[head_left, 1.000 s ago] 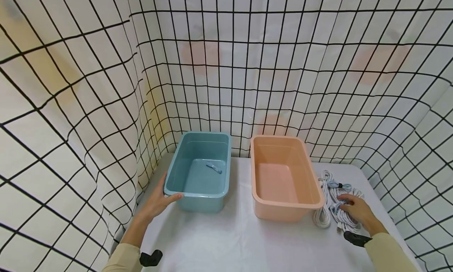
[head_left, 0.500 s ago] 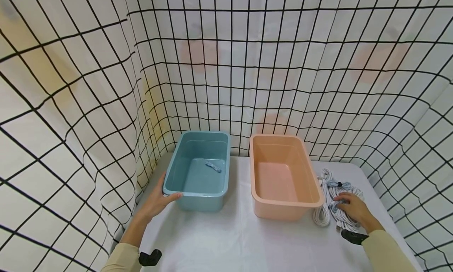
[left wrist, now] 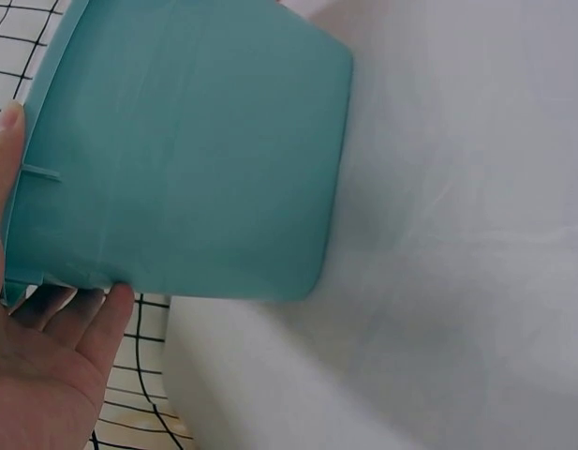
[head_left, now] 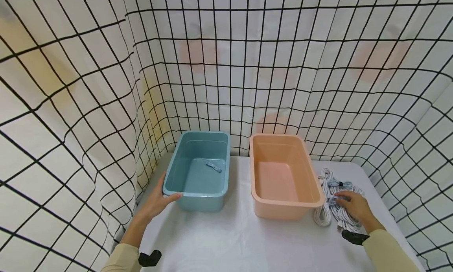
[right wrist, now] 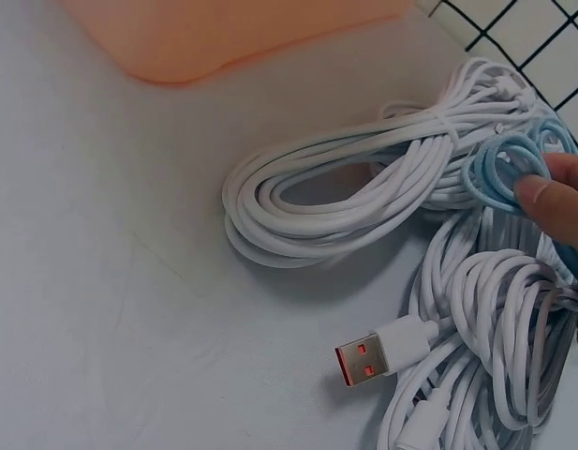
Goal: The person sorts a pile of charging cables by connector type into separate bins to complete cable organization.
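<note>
My left hand (head_left: 155,201) grips the near left corner of a teal plastic bin (head_left: 201,204). The left wrist view shows the thumb at its rim and the other fingers below the rim. A small light blue cable bundle (head_left: 214,167) lies inside that bin. At the right, my right hand (head_left: 355,207) pinches a looped light blue cable (right wrist: 499,173) between thumb and fingers, over a pile of coiled white cables (right wrist: 513,319). Part of the blue cable is hidden behind the fingers. A white USB plug (right wrist: 387,349) sticks out of the pile below the hand.
A peach plastic bin (head_left: 283,211) stands between the teal bin and the cables. Another light blue bundle with a black tie (head_left: 339,184) lies on the pile's far side. Black netting over white sheets (head_left: 240,87) surrounds the white table (head_left: 230,240).
My right hand has shifted slightly left and away from me at the pile, and the light blue cable in its fingertips has moved with it. The left hand stays on the teal bin.
</note>
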`<state>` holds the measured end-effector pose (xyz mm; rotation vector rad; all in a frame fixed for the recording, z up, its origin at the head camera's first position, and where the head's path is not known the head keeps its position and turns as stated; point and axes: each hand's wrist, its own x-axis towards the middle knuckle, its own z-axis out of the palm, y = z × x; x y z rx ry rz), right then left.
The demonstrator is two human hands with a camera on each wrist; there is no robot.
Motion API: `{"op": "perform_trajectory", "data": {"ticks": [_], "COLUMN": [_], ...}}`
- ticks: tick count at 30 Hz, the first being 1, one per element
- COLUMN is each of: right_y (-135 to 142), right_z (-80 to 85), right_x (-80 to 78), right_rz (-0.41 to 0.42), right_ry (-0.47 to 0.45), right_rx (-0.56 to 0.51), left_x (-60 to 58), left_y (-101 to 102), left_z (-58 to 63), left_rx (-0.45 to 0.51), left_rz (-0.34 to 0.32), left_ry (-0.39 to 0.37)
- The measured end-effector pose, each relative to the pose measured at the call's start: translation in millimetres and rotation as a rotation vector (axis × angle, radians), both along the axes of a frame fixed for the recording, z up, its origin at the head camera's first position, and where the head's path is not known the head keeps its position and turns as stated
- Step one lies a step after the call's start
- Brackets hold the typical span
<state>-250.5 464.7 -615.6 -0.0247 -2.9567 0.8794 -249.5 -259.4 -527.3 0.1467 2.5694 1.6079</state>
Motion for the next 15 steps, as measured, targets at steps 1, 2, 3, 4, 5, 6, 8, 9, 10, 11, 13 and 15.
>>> {"op": "perform_trajectory", "data": {"ticks": [1,2,3,4,5,6,8,9,10,11,13,15], "right_y": [-1,-1,-1,-1,-1,-1,-1,-2,-2,-2,-3,-4], "right_z": [0.1,-0.2,-0.3,0.0,0.5,1.1,2.7,4.0,5.6,7.3,10.2,13.7], "right_x": [0.7,1.0,1.3,1.7,1.9,1.9,0.8,0.2,-0.4,-1.2,-3.0,-4.2], "right_rz": [-0.003,-0.004,-0.005,-0.008,-0.008,-0.011,-0.01,-0.011,-0.014,-0.015,-0.018,-0.024], "right_ry": [0.003,0.012,0.02,0.027,0.037,0.043,0.05,0.045,0.042,0.041,0.032,0.027], "right_rx": [0.004,0.011,0.016,0.022,0.032,0.039,0.051,0.052,0.052,0.052,0.048,0.044], "left_x": [0.0,-0.1,-0.1,0.0,-0.1,-0.2,-0.5,-0.7,-0.8,-1.2,-1.3,-1.4], "left_y": [0,0,0,0,0,0,-1,-1,-1,-1,-1,-1], "left_z": [-0.1,-0.2,-0.3,-0.2,-0.7,-1.2,-2.3,-2.7,-3.1,-3.7,-3.5,-3.2], "left_rx": [-0.002,-0.001,-0.001,-0.001,0.002,0.005,0.008,0.007,0.008,0.008,0.006,0.006], "left_rz": [-0.004,-0.005,-0.006,-0.009,-0.01,-0.011,-0.011,-0.011,-0.012,-0.012,-0.013,-0.015], "left_ry": [0.002,0.001,0.001,0.004,0.006,0.008,0.012,0.016,0.019,0.02,0.021,0.017]}}
